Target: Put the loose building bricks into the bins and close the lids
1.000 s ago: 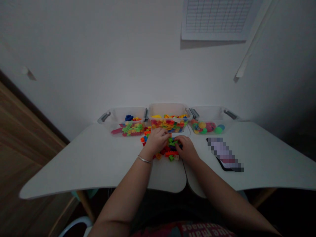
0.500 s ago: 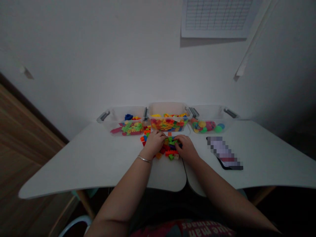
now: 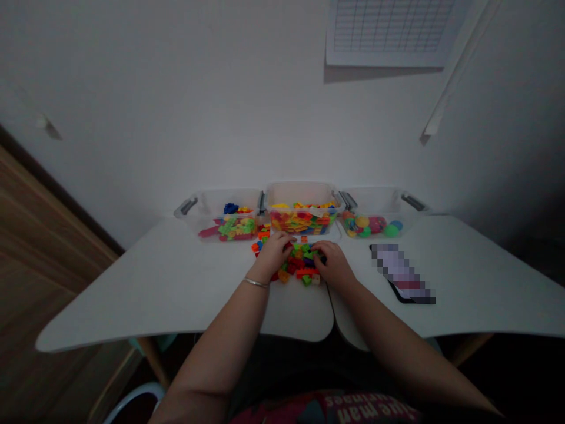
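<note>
A loose pile of small plastic building blocks (image 3: 296,265), red, orange, green and blue, lies on the white table between my hands. My left hand (image 3: 274,252), with a bangle at the wrist, covers the pile's left side; its fingers are curled closed, and a bit of red shows by the fingertips, too small to name. At the right side, my right hand (image 3: 333,262) reaches in with thumb and forefinger apart, touching or close to a green block (image 3: 308,255). Nearer me lie a red block (image 3: 307,272) and a pale block (image 3: 315,280).
Behind the pile stand three clear bins: a left bin (image 3: 207,203) and middle bin (image 3: 304,191) with colourful pieces, and a right bin (image 3: 375,200) with balls. A phone (image 3: 404,274) with a blurred-out screen lies right. A seam splits the table (image 3: 176,294).
My left hand has shifted slightly left, uncovering more red and green blocks in the pile's middle. My right hand stays nearly where it was.
</note>
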Demonstrator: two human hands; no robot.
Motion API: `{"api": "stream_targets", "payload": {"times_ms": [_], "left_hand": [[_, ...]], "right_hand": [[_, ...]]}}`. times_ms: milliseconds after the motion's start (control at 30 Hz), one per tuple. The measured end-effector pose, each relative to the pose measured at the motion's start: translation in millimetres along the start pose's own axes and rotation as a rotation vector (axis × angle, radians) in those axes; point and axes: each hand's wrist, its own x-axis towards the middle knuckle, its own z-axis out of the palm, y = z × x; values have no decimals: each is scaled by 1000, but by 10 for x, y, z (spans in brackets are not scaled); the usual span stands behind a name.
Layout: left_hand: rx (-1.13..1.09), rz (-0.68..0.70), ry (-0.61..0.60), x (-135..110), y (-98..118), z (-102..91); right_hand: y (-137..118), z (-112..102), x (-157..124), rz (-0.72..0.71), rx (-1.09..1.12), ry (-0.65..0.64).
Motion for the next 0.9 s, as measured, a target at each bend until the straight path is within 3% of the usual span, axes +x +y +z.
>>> {"api": "stream_targets", "payload": {"times_ms": [367,567,633,767,900], "left_hand": [[-229,5,331,41,-7,-45],[-260,-80,713,193,36,-316],[-239,-87,696,281,65,-432],[-46,-77,549,492,153,-592],[185,-58,270,646,211,-582]], "right_hand": [[0,3,-7,-3,15,5],[9,-8,2,-16,24,-4],[9,-12,3,-11,28,-7],[25,-16,-6,-12,36,2],[54,-25,-10,-14,44,19]]}}
